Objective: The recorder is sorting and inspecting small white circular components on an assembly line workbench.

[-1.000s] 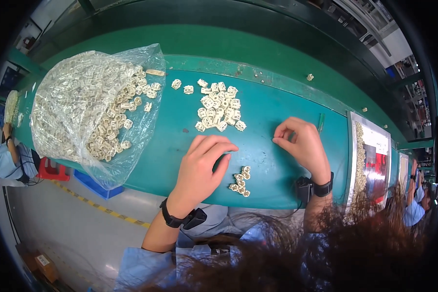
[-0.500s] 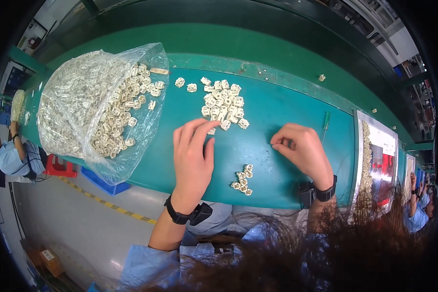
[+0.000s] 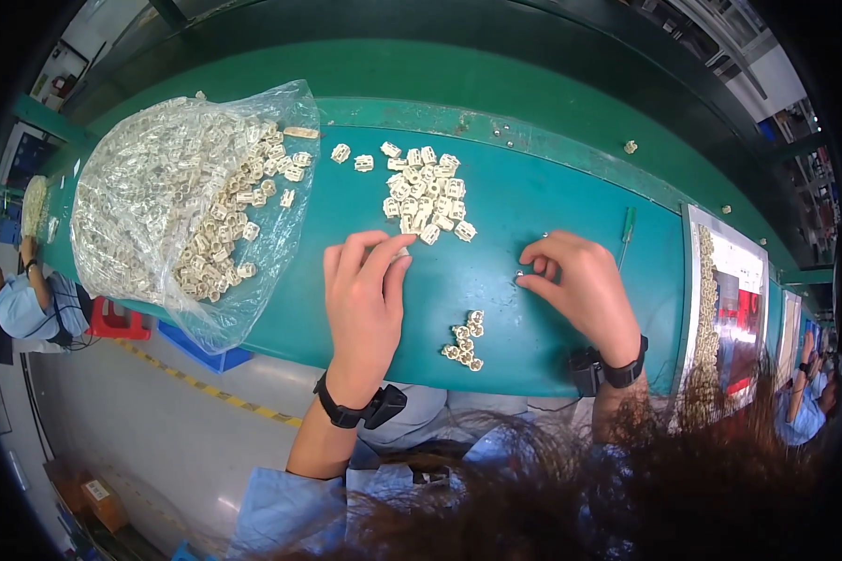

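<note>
Cream slotted plastic pieces (image 3: pixel 428 190) lie heaped toward the far edge of the desk (image 3: pixel 533 351), where my left hand (image 3: pixel 363 294), nearly closed, pinches one piece (image 3: pixel 403 251), best held lightly, while my right hand (image 3: pixel 582 280) curls loosely, perhaps gripping a tiny shiny part (image 3: pixel 520 274), I cannot tell.

Cream slotted parts (image 3: pixel 428 190), loosely heaped

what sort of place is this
Probably a factory assembly line: a long green workbench, a clear plastic bag full of small cream-coloured plastic-looking parts, and other people in light blue clothes farther along on either side.
</note>
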Motion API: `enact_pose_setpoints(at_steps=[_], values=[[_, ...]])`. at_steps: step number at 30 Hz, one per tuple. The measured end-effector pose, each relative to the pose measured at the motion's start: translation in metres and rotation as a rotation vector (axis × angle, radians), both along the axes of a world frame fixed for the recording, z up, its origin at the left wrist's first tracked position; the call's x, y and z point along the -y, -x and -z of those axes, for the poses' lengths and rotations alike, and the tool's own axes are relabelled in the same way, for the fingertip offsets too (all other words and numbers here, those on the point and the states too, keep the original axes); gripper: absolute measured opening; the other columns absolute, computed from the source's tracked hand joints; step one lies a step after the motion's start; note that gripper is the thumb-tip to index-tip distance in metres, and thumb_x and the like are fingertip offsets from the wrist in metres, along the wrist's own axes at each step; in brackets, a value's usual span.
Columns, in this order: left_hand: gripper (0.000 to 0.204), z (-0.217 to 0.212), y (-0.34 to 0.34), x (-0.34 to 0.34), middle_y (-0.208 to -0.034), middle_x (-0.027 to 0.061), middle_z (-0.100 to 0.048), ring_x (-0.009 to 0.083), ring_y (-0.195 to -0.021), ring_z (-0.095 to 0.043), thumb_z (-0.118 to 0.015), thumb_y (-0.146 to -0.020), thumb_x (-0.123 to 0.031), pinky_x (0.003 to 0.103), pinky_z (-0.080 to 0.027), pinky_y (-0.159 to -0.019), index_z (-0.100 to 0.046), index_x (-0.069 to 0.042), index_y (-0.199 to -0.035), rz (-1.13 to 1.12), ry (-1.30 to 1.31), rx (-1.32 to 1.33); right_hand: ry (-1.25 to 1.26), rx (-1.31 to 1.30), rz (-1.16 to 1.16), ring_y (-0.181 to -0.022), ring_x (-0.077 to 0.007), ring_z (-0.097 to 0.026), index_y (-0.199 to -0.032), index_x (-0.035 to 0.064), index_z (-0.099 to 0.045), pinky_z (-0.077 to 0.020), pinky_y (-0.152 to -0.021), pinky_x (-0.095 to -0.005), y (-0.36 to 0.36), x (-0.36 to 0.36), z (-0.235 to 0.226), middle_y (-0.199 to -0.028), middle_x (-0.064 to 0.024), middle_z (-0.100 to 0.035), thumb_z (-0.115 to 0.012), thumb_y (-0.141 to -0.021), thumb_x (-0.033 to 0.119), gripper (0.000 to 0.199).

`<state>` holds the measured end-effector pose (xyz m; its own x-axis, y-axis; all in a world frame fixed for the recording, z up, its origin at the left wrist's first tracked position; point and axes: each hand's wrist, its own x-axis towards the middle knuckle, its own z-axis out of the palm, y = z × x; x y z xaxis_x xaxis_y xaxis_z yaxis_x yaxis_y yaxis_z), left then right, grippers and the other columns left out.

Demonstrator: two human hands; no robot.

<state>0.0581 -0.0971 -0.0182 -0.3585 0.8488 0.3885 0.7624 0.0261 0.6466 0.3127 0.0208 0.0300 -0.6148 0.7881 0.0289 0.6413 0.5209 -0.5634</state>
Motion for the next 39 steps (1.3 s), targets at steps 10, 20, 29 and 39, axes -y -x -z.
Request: enact_pose_setpoints(at_steps=[10,20,29,39], values=[[0.02,0.001,0.0,-0.003,-0.107,0.002,-0.074,0.0271,-0.101,-0.062,-0.089,-0.091,-0.007,0.039,-0.055,-0.09,-0.089,-0.012,-0.111,0.111,-0.062,-0.069,-0.059,-0.042,-0.06,-0.074,-0.022,-0.072,-0.105,0.0033,-0.083,-0.0575,-0.069,-0.0376,0.005,0.006,0.003,-0.09,-0.01,-0.074,-0.09,-0.087,0.004,0.019],[0.016,0.004,-0.003,0.0,-0.105,-0.0024,-0.081,0.0241,-0.099,-0.066,-0.093,-0.085,-0.01,0.04,-0.054,-0.092,-0.086,-0.014,-0.098,0.301,-0.059,0.052,-0.038,-0.022,-0.047,-0.073,-0.0228,-0.071,-0.105,0.0038,-0.082,-0.0568,-0.068,-0.0371,0.007,0.009,0.003,-0.091,-0.0103,-0.074,-0.087,-0.09,0.001,0.016],[0.021,0.0,-0.004,-0.001,-0.108,-0.0056,-0.083,0.0222,-0.103,-0.068,-0.094,-0.085,-0.016,0.039,-0.051,-0.089,-0.082,-0.017,-0.102,0.392,-0.036,-0.098,0.006,-0.146,-0.089,-0.073,-0.0188,-0.07,-0.107,0.003,-0.083,-0.0561,-0.066,-0.0336,0.019,0.019,0.003,-0.093,-0.0081,-0.075,-0.087,-0.092,0.0,0.015],[0.029,-0.002,-0.006,-0.004,-0.125,-0.0051,-0.077,0.0242,-0.124,-0.066,-0.093,-0.085,-0.019,0.045,-0.049,-0.103,-0.08,-0.016,-0.111,0.418,-0.032,-0.094,0.053,-0.237,-0.129,-0.075,-0.018,-0.072,-0.108,0.0019,-0.083,-0.0581,-0.066,-0.0317,0.035,0.028,0.003,-0.094,-0.0081,-0.076,-0.088,-0.091,-0.002,0.018]])
